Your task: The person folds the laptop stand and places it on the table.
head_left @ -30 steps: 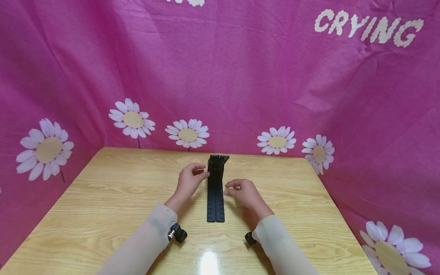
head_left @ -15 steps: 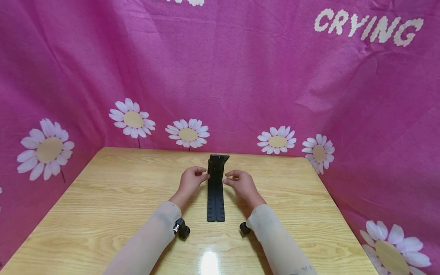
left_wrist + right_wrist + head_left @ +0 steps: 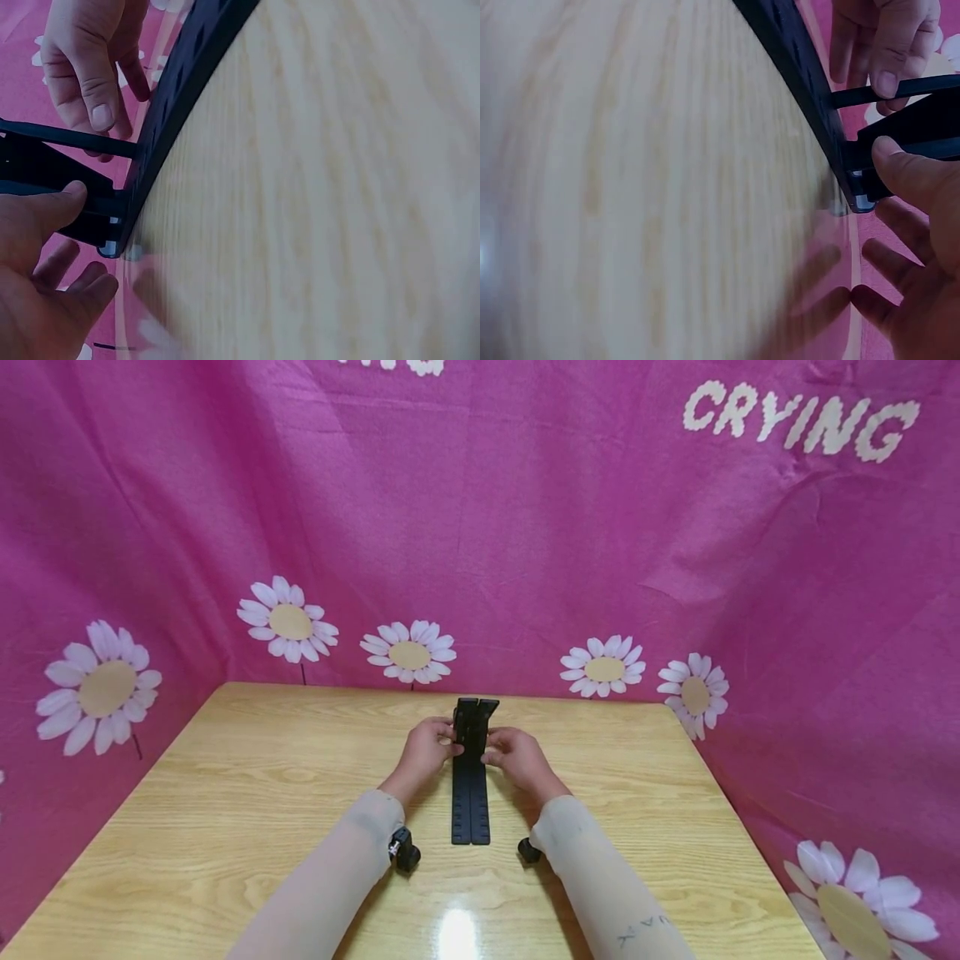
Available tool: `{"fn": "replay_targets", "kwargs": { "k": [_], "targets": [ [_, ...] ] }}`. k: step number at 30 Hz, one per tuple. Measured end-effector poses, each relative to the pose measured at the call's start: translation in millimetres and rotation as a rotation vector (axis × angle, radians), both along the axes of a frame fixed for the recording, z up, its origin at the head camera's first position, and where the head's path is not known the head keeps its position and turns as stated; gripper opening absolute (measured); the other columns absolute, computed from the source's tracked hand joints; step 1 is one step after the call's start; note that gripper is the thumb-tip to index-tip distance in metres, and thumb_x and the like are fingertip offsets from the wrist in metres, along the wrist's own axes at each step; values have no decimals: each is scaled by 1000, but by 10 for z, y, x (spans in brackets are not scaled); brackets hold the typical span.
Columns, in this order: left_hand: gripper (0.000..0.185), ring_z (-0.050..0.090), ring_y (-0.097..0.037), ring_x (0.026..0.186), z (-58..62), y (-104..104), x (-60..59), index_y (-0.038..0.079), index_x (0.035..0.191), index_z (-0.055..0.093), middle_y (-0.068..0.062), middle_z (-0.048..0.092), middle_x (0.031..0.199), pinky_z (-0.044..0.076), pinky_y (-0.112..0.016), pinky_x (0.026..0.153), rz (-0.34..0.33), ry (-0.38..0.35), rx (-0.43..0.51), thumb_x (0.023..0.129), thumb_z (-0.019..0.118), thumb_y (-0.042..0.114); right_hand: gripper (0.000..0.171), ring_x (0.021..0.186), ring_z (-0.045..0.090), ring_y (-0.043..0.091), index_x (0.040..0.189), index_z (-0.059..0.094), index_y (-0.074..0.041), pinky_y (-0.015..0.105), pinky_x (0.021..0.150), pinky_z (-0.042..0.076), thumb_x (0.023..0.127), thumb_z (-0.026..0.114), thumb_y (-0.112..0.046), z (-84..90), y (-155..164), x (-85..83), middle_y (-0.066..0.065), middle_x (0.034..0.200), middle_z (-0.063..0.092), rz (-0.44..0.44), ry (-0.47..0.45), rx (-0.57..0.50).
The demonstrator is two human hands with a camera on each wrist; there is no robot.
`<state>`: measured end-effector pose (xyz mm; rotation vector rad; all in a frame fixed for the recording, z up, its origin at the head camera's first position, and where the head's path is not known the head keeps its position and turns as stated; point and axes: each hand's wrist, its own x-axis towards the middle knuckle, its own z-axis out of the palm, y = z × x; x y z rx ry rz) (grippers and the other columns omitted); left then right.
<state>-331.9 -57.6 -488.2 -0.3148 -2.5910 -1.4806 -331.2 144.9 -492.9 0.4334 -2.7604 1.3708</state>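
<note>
A long black folding stand lies flat at the centre of the frame in the head view, its 2 perforated strips running side by side from the near middle of the wooden table toward the far edge. At its far end a short hinged part stands up.

The left hand sits against the left side of that upright part and the right hand against the right side, both just above the frame's centre. In the left wrist view the left thumb presses on the raised black piece with the fingers curled beneath it, so this hand grips the stand. In the right wrist view the right thumb presses the same piece from the other side, fingers curled below, gripping too.

To handle the hinge well, it seems wise to keep both thumbs level and pull evenly, so the flat strips stay down on the table and the part does not twist.

A small black wrist camera shows at the lower centre under the left sleeve. Pink cloth with white daisies fills the upper frame, with the word CRYING at upper right. Nothing lies on the table near the hands to hinder them
</note>
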Motion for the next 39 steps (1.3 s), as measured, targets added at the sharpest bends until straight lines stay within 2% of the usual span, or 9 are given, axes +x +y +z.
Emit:
{"fn": "replay_targets", "kwargs": {
  "k": [5,11,14,19,23,28,32,39],
  "targets": [
    [8,56,-37,131,27,-25,-26,1,89,81,-15,64,136,40,-50,115,-11,15,-58,82,84,4,11,139,51,33,97,79,-8,48,118,38,87,81,-8,30,-29,-23,11,145,60,-10,18,36],
    [5,53,-35,137,18,-42,-65,5,88,82,-11,61,144,38,-49,117,-70,-11,-86,83,83,5,6,143,46,34,92,78,-8,48,119,37,87,80,-6,35,-41,-52,9,155,51,-6,-13,48],
    [4,54,-33,136,3,-38,-79,6,86,83,-10,62,143,39,-47,117,-92,-24,-92,82,84,6,4,142,47,35,89,77,-9,47,118,38,87,80,-7,19,-33,-60,11,154,51,0,-9,82],
    [5,56,-31,134,-10,-56,-86,6,83,83,-11,64,140,39,-45,117,-125,4,-141,79,86,6,6,140,50,36,83,77,-10,47,117,39,86,81,-7,15,-19,-64,12,152,54,13,8,129],
    [6,57,-31,131,16,-90,-63,5,78,82,-13,66,136,40,-45,116,-159,24,-181,77,88,6,9,138,52,35,78,77,-11,47,117,39,83,84,-7,37,-24,-57,15,146,59,41,59,195],
    [10,61,-30,123,65,-104,-3,6,73,80,-15,68,127,45,-44,111,-190,92,-267,75,89,6,13,136,54,36,73,75,-12,46,118,39,82,85,-10,46,-18,-28,17,143,61,72,92,263],
    [9,61,-30,124,80,-96,29,6,73,79,-16,68,127,46,-43,111,-195,121,-284,76,88,6,12,137,53,34,74,76,-12,46,119,38,83,84,-11,34,-4,-14,17,142,61,81,112,261],
    [7,61,-30,126,58,-85,47,6,76,81,-15,68,129,45,-43,112,-180,104,-257,77,87,7,9,139,51,33,76,78,-12,47,119,36,83,85,-10,5,7,11,17,143,61,64,108,207]
  ]
}}
